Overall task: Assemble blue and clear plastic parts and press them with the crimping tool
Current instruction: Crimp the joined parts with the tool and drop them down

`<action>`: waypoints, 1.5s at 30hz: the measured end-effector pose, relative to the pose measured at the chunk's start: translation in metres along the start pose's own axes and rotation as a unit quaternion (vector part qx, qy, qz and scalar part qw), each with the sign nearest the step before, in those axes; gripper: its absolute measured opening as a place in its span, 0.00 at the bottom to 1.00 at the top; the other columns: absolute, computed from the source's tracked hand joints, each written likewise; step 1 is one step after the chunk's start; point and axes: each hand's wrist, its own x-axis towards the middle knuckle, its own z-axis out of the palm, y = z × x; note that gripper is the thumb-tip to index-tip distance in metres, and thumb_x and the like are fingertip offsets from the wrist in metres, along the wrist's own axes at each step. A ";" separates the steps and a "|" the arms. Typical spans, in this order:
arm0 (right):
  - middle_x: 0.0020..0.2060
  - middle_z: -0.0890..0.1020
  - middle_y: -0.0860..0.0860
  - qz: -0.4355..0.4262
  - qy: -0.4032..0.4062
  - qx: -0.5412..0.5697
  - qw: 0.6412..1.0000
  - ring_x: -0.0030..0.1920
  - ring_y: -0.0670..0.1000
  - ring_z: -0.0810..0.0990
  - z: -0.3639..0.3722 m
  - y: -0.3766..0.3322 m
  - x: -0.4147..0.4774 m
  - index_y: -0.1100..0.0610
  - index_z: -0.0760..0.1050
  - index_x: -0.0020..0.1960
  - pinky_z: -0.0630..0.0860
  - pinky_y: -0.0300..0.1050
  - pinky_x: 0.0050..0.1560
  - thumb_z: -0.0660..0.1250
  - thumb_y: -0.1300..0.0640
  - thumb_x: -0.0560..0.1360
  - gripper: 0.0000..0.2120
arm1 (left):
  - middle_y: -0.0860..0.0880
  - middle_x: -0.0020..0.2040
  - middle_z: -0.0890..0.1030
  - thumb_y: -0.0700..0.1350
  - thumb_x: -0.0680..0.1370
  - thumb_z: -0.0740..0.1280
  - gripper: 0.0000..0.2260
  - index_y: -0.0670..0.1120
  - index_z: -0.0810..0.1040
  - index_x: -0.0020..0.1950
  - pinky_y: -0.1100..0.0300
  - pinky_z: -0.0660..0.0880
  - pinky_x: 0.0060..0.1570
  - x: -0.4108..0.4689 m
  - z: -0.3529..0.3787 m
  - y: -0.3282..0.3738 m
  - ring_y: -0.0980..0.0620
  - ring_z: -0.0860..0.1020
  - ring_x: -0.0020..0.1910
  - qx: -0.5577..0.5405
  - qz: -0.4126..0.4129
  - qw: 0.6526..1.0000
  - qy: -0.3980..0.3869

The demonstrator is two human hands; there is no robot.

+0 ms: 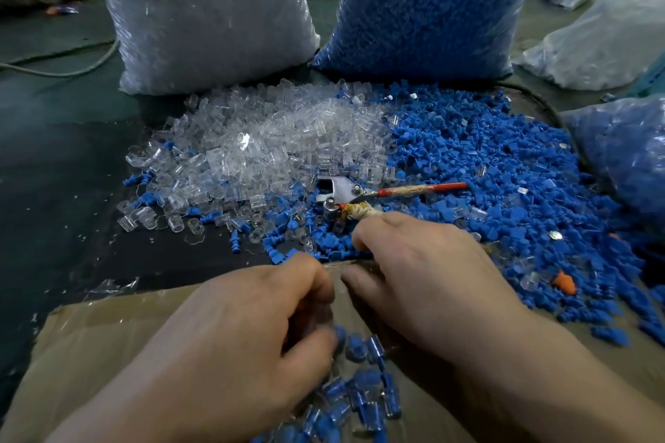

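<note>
Head view: my right hand (428,280) grips the crimping tool (340,191) by its handle; left hand (248,331) curled, contents unclear. I'd squeeze only once everything sits square.

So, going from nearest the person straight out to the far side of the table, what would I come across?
Nearest, the assembled blue-and-clear pieces → crimping tool → loose clear parts beside loose blue parts → bag of clear parts beside bag of blue parts.
</note>
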 end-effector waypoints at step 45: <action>0.39 0.77 0.43 0.015 0.083 0.212 0.974 0.42 0.43 0.76 0.011 0.001 0.011 0.46 0.74 0.46 0.73 0.41 0.42 0.57 0.45 0.79 0.10 | 0.49 0.39 0.84 0.47 0.69 0.73 0.08 0.57 0.82 0.46 0.61 0.77 0.27 0.018 0.020 -0.015 0.53 0.81 0.32 -0.369 -0.108 0.881 0.276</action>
